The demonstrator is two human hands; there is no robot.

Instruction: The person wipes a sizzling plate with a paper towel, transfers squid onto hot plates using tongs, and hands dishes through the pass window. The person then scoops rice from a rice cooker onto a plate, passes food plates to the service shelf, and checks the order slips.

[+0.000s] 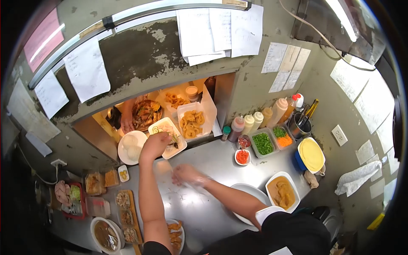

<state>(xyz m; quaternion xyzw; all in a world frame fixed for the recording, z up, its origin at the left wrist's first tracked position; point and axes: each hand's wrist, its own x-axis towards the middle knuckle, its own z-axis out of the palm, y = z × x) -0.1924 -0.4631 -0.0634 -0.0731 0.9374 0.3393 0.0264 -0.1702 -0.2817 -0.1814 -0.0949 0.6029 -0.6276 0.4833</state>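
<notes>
My left hand (pixel 155 145) reaches up to the serving opening, its fingers curled over the near side of a white rectangular dish (pixel 180 146). Pale food with green shreds shows in this dish, partly hidden by my fingers. My right hand (pixel 187 175) is above the steel counter, smeared by motion, with what looks like a clear plastic glove on it. Beside its fingertips is a pale blurred patch that I cannot make out. Just left of my left hand, a white plate (pixel 126 160) bears rounded white mounds of rice (pixel 132 152).
Another person's hand (pixel 127 121) is inside the opening, by a plate of browned food (pixel 146 114) and fried rings (pixel 192 123). Sauce bottles (pixel 257 121) and chopped greens (pixel 262 143) line the back. A bowl of stew (pixel 282 192) stands right, a soup bowl (pixel 106 236) left.
</notes>
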